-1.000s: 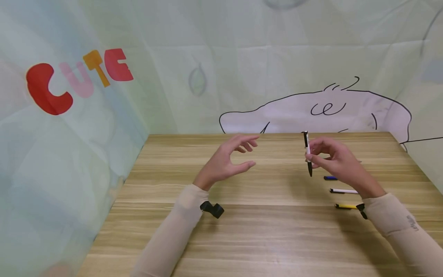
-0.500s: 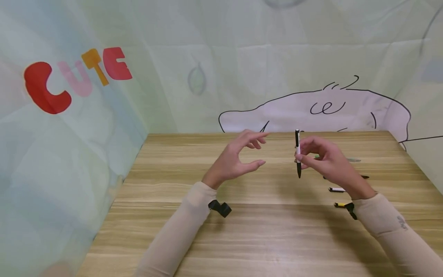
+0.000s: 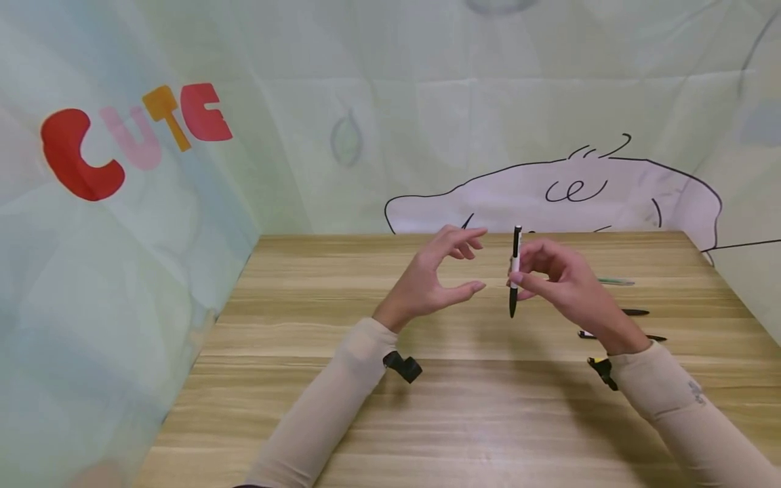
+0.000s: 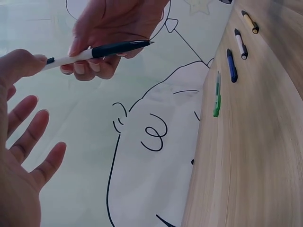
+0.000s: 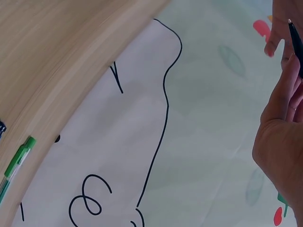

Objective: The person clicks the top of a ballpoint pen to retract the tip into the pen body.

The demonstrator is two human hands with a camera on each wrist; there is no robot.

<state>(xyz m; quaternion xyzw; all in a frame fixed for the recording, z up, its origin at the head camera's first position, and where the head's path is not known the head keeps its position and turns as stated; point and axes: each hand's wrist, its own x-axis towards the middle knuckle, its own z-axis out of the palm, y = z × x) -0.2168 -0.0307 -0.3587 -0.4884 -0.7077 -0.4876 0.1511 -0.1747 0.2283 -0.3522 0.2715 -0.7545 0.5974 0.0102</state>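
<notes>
In the head view my right hand point(image 3: 564, 281) pinches a black-and-white pen point(image 3: 515, 271) between thumb and fingers. The pen stands upright above the table, its dark tip pointing down. Facing it from the left is my left hand point(image 3: 436, 278), fingers spread apart from the thumb and nothing between them. A short gap separates its fingertips from the pen in the head view. The left wrist view shows the pen's white barrel and dark grip section point(image 4: 120, 48) in the right hand's fingers, with the left thumb point(image 4: 23, 66) overlapping its far end.
Several pens lie in a row on the right of the wooden table point(image 3: 464, 420): a green clear one point(image 4: 217, 94), a blue one point(image 4: 231, 65), a white one point(image 4: 241, 45) and a yellow one point(image 4: 250, 22). A printed cloth backdrop point(image 3: 366, 135) stands behind the table.
My right hand has moved left with the upright pen, uncovering more of the row of pens behind it. The left hand has shifted right and slightly up, its fingers still spread.
</notes>
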